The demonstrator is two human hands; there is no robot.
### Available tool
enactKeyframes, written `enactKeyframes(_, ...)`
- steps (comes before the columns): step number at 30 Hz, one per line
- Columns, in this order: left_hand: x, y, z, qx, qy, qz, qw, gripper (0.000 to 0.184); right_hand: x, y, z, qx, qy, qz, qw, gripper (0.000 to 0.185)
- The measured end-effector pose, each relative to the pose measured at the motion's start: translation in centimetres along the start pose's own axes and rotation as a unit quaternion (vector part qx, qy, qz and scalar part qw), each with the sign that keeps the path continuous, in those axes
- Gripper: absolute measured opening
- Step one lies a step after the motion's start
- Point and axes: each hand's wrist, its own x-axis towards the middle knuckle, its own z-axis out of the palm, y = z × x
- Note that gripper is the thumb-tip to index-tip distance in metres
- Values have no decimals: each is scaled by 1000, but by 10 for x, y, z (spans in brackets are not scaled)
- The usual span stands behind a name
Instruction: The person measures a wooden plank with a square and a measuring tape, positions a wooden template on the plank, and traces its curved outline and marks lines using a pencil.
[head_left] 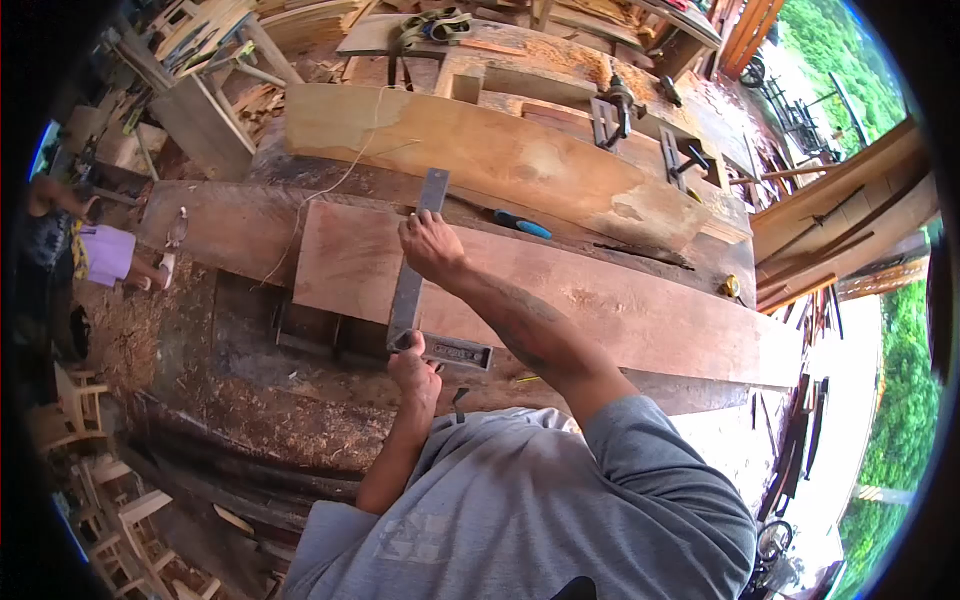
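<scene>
1. Gripping the near corner of a metal square (407, 292) with the left hand (413, 370), thumb on top, fingers curled below.
2. Resting the right hand (432, 245) farther up the blade, fingers bent onto it; cannot tell whether pinching it or only pressing down.
3. Flat under the right hand, running from the left hand to a bare end just beyond the right knuckles: the square's blade. Just right of the left hand, along the near edge of a reddish board (600, 290): the square's stock (455, 351).
4. On the stock, beside the left hand: raised lettering, too small to read. Below the left hand, on the grey T-shirt (540, 500): a faded print, also illegible.
5. Reaching forward and leftward across the board with the right arm, back of the hand upward; bending the left arm close to the body.
6. Beneath the blade and right hand, stretching well to the right of both hands: the board, laid on the bench (375, 183).
7. Just beyond the right hand, toward the right: a blue-handled tool (522, 223). Farther out: a pale, stained plank (490, 145).
8. Well beyond both hands: a bundled strap (437, 28).
9. Far left of both hands: another person (105, 252) in pale purple shorts.
</scene>
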Motion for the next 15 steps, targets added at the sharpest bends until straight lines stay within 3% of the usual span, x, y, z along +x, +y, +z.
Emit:
enactKeyframes(2, 5, 28, -4, -2, 3, 16, 1000, 33, 12, -24, -6, -41, 44, -35, 998, 25)
enactKeyframes(3, -32, -61, 17, -51, -29, -76, 995, 29, -55, 24, -18, -85, -36, -61, 994, 25)
enactKeyframes(6, -15, -6, 5, -6, 13, -37, 999, 30, -34, -39, -15, -10, -53, -111, 992, 26)
enactKeyframes(8, -3, -19, -7, 3, 4, -23, 1000, 31, -60, -69, -15, -9, -69, -151, 986, 25)
enactKeyframes(11, 5, -32, -16, -5, -43, 13, 999, 30, -84, -107, -22, 221, -227, -120, 941, 20)
enactKeyframes(15, 5, -35, -21, -9, -122, 66, 990, 29, -93, -116, -40, 241, -177, -110, 948, 28)
